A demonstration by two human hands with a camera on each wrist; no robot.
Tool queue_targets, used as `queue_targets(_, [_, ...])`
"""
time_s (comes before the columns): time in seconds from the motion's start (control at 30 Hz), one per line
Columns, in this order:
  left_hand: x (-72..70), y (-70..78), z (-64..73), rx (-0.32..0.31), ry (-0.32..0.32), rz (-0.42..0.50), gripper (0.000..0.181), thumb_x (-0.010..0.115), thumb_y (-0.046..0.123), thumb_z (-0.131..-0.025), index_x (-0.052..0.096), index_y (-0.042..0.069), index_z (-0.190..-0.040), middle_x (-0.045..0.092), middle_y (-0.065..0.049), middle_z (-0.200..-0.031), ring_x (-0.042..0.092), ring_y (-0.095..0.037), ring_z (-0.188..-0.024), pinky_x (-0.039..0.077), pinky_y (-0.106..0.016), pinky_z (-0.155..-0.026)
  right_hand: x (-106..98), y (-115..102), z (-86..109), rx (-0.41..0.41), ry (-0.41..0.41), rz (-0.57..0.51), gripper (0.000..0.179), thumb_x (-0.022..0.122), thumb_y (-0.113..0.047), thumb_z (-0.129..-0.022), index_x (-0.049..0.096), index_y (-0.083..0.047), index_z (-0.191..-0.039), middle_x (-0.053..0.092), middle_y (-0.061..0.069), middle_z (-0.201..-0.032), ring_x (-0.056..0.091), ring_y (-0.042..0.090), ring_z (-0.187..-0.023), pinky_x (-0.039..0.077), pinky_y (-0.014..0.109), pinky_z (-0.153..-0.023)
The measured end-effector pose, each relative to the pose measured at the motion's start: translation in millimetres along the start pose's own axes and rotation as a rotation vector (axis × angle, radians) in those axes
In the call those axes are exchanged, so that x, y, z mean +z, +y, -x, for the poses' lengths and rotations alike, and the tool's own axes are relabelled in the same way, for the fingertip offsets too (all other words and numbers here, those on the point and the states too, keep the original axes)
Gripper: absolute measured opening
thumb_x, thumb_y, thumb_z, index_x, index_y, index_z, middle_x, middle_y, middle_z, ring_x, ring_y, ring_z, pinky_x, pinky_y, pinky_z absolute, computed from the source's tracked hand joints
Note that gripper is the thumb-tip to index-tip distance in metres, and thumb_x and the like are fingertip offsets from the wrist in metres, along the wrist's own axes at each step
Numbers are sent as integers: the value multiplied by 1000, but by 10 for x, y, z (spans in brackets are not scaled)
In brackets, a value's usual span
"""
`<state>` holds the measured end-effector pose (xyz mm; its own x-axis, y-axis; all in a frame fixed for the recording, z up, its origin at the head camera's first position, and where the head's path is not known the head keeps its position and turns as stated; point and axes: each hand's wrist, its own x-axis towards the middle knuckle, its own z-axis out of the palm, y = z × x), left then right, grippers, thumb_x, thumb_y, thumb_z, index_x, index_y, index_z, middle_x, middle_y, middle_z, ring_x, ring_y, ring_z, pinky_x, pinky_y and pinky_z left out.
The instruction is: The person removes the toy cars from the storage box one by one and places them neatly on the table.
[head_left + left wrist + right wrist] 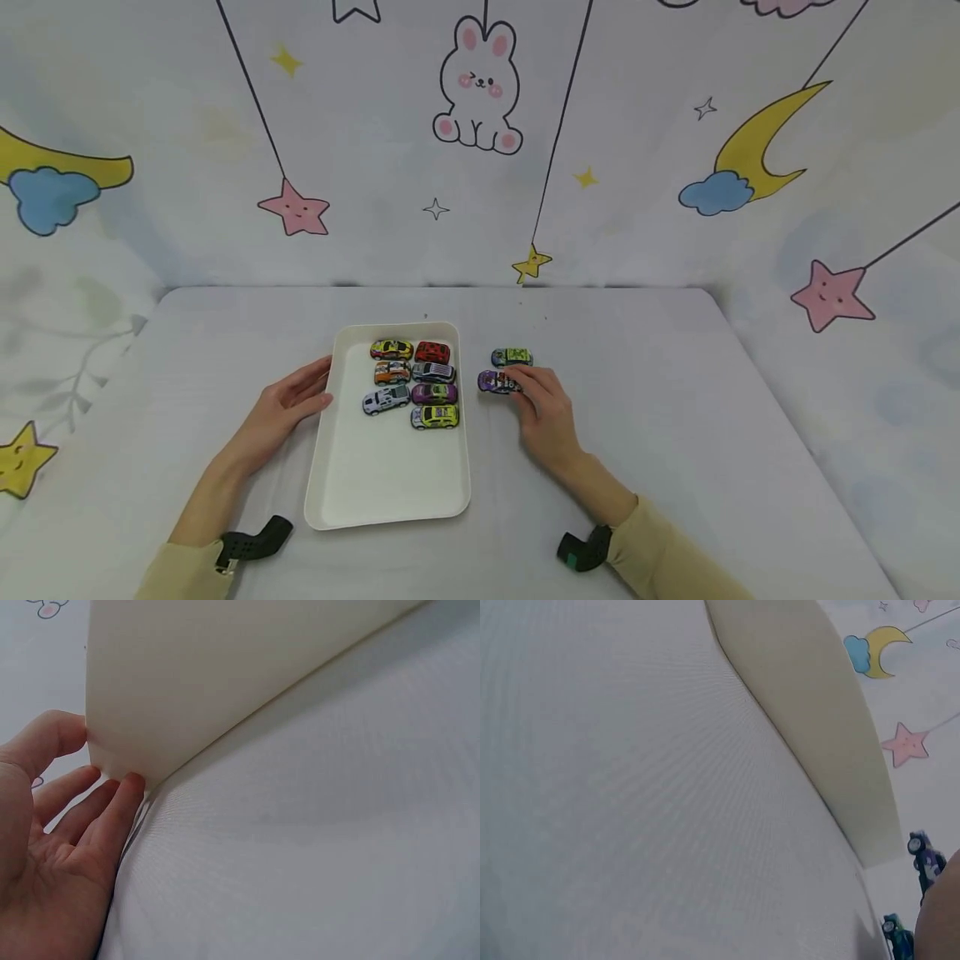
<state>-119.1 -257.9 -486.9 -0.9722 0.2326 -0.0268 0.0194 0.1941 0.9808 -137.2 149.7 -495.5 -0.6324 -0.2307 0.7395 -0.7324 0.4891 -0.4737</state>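
In the head view my right hand [547, 423] pinches a purple toy car [492, 382] by its right end, just off the tray's right side. Right behind it is a green toy car [512, 357] outside the tray. The right wrist view shows the purple car [928, 862] at the fingers, with the green car [898, 939] below it. My left hand [272, 421] touches the left wall of a white tray [388, 483], thumb and fingertips against its side [157, 690]. Several toy cars stand in the tray's far half, among them a red one [432, 352] and an orange-and-white one [392, 372].
A white cloth covers the table [645, 400], with a wall [390, 108] printed with stars, moons and a bunny behind it. A yellow car [435, 417] is the nearest one in the tray. Each wrist carries a black camera mount [255, 542].
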Motion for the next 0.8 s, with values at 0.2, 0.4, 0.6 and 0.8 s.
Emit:
queue_targets(0.2, [-2,-5,12,-9,-7,-4,68,64,21,-99,31,6,-156,28,-16,-163,35,-11,-146,40,-8,-101,-39,12,90,178,9,64,44,71,21,-76,72,0,-114,68,12,-115,62,28,-109,52,33,-95])
queue_targets(0.4, [-10,-10,59,-11,8,-7,67,64,19,-99,31,6,-156,28,-17,-163,34,-15,-147,41,-8,-101,-69,-1,104,286,21,77,41,70,20,-76,71,-1,-112,69,13,-114,62,30,-111,53,42,-94])
queue_targets(0.6, [12,-9,39,-3,5,9,67,64,20,-100,31,5,-156,28,-17,-163,35,-14,-146,41,-8,-102,-95,5,59,307,21,73,42,70,22,-74,71,0,-110,68,13,-112,64,30,-108,53,41,-91])
queue_targets(0.8, [3,11,19,-8,14,-5,67,64,22,-99,32,8,-157,29,-14,-163,33,-18,-148,40,-8,-101,-95,13,11,314,0,47,41,70,22,-75,72,1,-110,65,13,-111,65,28,-102,56,38,-86])
